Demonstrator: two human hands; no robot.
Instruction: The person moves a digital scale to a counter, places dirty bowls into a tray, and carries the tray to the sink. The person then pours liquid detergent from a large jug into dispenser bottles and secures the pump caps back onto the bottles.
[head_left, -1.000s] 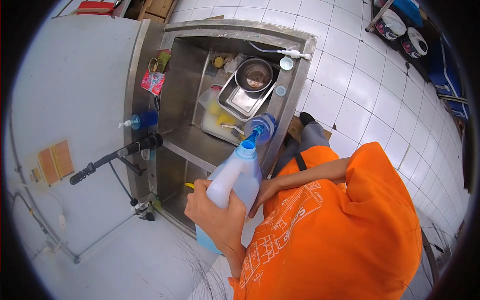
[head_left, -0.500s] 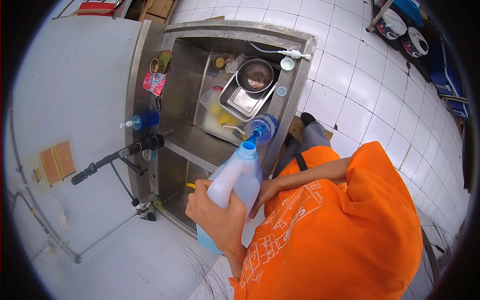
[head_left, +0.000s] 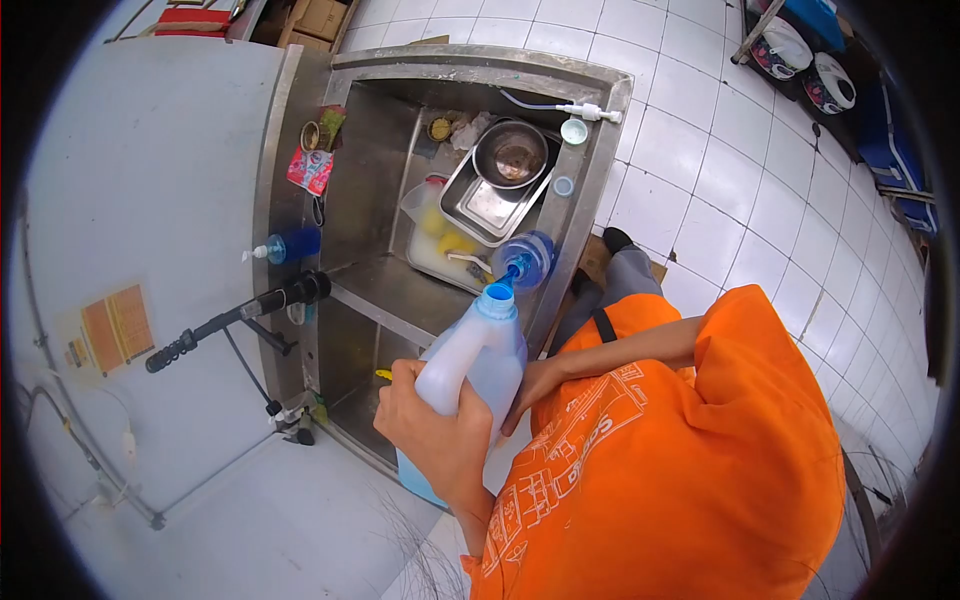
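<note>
My left hand (head_left: 435, 430) wraps round the handle of a large translucent plastic jug (head_left: 505, 350), which is tilted, its mouth pointing toward the sink. My right hand (head_left: 532, 388) holds the jug's other side, its fingers partly hidden behind it. Blue liquid (head_left: 510, 272) runs from the mouth into a clear blue bottle (head_left: 535, 255) at the sink's near edge. On the steel rim lie a white pump top (head_left: 590, 111) with its tube, a white cap (head_left: 574, 131) and a pale blue ring-shaped cap (head_left: 563, 187).
The steel sink (head_left: 365, 310) has two basins. One holds a metal tray (head_left: 470, 210) with a round bowl (head_left: 511, 153) and a whitish tub (head_left: 425, 250). A black faucet (head_left: 240, 312) and a blue pump bottle (head_left: 298, 244) stand along the wall side. White floor tiles (head_left: 690, 190) lie beyond.
Blue liquid keeps running from the jug into the bottle. Both hands stay in the same grip, and the whole view has shifted only slightly.
</note>
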